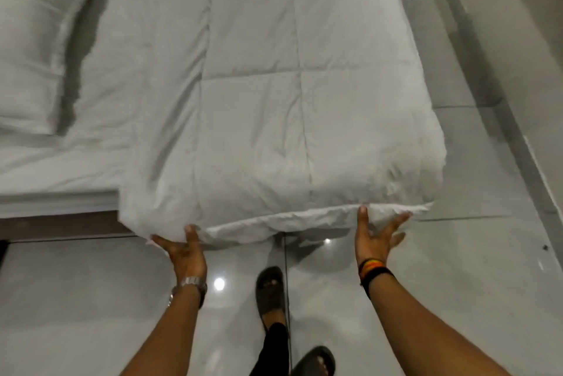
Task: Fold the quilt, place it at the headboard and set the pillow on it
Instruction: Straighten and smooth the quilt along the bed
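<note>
Only one view here, the head cam looking down over the foot of the bed (pixel 61 174).

The quilt (pixel 274 101) is lying as a long doubled strip down the middle of the picture, its near end hanging off the bed edge at about 6 o'clock. You can see two layers at that end, so I'd say at least one lengthwise fold is done. The left hand (pixel 182 250) is under the near left corner with the thumb on top, so its grip is pinching the quilt. The right hand (pixel 376 238) is at the near right corner, fingers spread wide, thumb touching the hem, more supporting than clamping.

The pillow (pixel 33 40) sits off at 9 to 10 o'clock, apart from the quilt and untouched by either hand.

So progress-wise: partly folded. Still left, I reckon: fold it shorter, carry it to the headboard (not visible here), then put the pillow on top.
</note>
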`<action>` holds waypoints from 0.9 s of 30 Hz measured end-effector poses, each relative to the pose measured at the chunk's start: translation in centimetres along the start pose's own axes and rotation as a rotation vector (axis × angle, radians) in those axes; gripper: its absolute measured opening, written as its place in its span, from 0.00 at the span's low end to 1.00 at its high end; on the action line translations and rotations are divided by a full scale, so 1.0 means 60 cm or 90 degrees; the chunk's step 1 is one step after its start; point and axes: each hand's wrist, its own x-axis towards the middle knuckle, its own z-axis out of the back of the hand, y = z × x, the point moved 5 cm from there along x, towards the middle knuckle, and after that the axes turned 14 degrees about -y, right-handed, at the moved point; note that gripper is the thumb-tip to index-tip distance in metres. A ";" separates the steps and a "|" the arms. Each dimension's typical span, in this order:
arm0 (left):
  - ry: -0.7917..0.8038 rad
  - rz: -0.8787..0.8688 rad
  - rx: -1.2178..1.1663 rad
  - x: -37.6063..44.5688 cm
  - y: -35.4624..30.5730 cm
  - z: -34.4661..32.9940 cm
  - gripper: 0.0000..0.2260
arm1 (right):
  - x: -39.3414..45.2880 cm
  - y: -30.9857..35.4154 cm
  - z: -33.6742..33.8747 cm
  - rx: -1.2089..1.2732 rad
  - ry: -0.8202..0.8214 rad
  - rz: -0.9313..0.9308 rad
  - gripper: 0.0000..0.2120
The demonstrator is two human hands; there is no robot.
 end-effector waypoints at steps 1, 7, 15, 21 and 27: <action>-0.009 -0.001 -0.009 0.008 0.007 -0.021 0.43 | 0.022 -0.001 -0.012 0.017 -0.010 0.000 0.55; -0.048 0.151 -0.206 0.091 0.042 -0.156 0.42 | 0.143 0.009 -0.110 0.149 -0.067 0.072 0.61; -0.017 0.409 -0.488 0.096 0.086 -0.254 0.24 | 0.174 -0.011 -0.171 0.288 -0.106 -0.065 0.63; -0.059 0.255 -0.485 0.029 0.004 -0.181 0.36 | 0.121 0.005 -0.134 0.451 -0.097 -0.123 0.67; -0.205 0.122 -0.288 -0.093 -0.090 0.051 0.59 | -0.008 0.058 0.039 0.413 -0.134 -0.085 0.60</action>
